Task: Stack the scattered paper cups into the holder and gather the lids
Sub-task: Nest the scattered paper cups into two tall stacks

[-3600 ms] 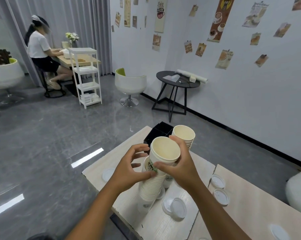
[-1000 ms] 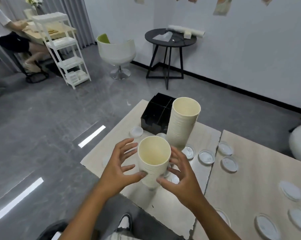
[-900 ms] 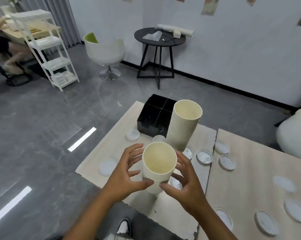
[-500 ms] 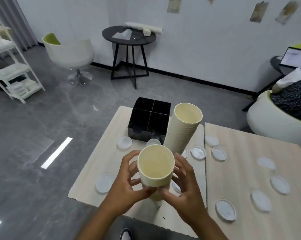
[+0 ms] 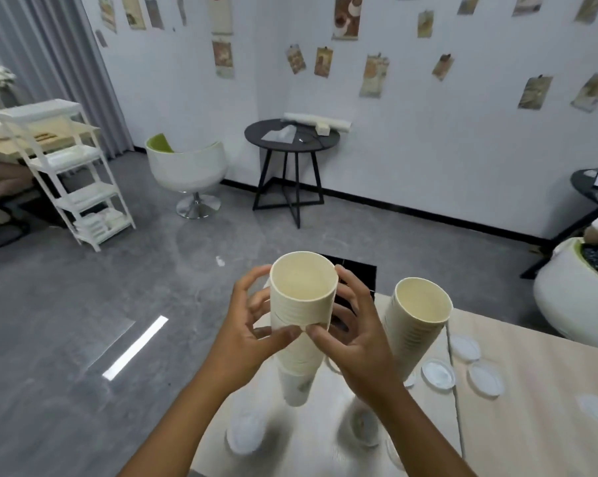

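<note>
Head view: the table [image 5: 531,390] fills the lower right. At centre the held cup stack [image 5: 302,321] hangs unsupported; it could buckle or knock the standing stack [image 5: 416,325] at right. The left hand [image 5: 252,335] and right hand [image 5: 352,335] cradle it, fingers [image 5: 256,304] spread and curled, thumbs pinching its front.

The single head-worn wide-angle view looks forward and down from close above the pale wooden table [image 5: 517,407], its near edge at the frame's bottom, and reaches across grey floor to the poster-hung white wall [image 5: 462,139].
</note>
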The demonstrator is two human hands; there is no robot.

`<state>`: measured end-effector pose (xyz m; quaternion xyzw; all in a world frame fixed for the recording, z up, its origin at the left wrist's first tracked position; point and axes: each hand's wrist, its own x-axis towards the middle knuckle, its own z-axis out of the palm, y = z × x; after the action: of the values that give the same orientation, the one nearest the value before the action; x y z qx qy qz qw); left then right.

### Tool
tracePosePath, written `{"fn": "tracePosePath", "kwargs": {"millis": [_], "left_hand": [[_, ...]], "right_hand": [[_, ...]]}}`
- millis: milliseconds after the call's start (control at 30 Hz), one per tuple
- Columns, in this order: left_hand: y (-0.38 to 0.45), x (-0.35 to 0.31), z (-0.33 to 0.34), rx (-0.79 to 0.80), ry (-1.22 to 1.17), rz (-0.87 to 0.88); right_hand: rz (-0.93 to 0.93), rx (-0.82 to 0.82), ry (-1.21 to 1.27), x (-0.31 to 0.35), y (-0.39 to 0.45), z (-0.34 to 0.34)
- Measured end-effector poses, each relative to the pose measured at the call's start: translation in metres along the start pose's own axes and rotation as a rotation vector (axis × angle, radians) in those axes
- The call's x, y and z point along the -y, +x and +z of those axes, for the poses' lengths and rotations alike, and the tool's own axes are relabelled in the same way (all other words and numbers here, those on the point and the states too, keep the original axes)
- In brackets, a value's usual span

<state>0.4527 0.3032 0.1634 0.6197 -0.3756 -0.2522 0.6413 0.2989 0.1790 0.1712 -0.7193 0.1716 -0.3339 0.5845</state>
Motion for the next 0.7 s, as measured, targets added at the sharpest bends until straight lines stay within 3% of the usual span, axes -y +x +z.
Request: {"fn": "tracePosePath", "kwargs": {"millis": [367, 700], "left_hand": [[0.198, -0.038, -0.039, 0.317, 0.064, 0.265], [0.304, -0.006, -0.016, 0.407, -0.085, 0.225]], "right_hand": [[-0.102, -0.317, -0.010, 0.018, 0.154, 0.010], [-0.114, -0.563, -0.094, -0.018, 0.229, 0.007]]}}
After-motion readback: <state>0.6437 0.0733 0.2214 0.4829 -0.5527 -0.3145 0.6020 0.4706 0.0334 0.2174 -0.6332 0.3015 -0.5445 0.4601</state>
